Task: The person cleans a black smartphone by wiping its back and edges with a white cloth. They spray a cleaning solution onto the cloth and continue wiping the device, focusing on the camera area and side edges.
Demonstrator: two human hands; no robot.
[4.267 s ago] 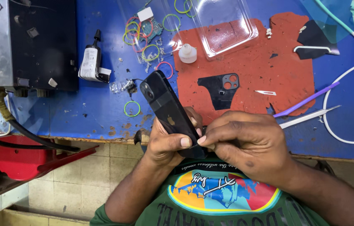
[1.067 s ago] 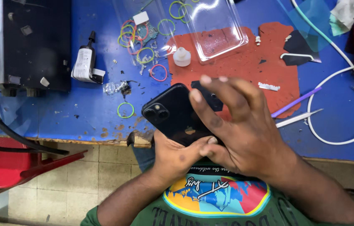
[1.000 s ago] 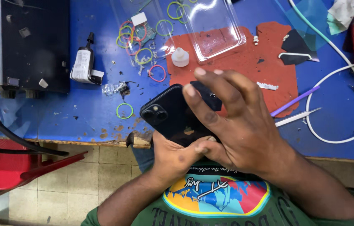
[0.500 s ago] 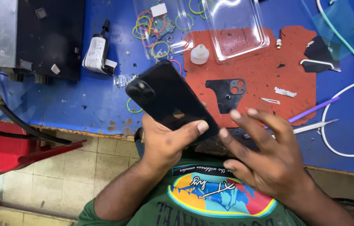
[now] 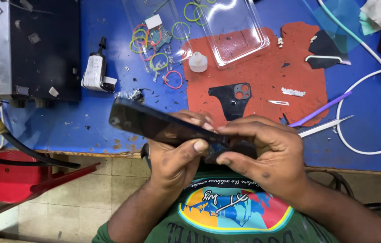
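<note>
1. Phone, black, held edge-on over the near edge of the worktop, tilted with its far end up toward the left.
2. Left hand wrapped under the phone's middle, fingers curled shut round it, thumb pressed on the near side.
3. Right hand closed over the phone's right end, fingertips pinched along its upper edge, thumb beneath.
4. Blue worktop, scuffed and littered with scraps; red mat toward the middle, carrying a black camera-cutout piece.
5. Clear phone case at the far edge, overlapping the mat; coloured rubber bands beside it on the left.
6. Small glue bottle left of the bands, next to a black box in the far left corner.
7. White cable looping at the right edge; purple stick and tweezers near it.
8. Below the near edge: tiled floor and a red stool.
</note>
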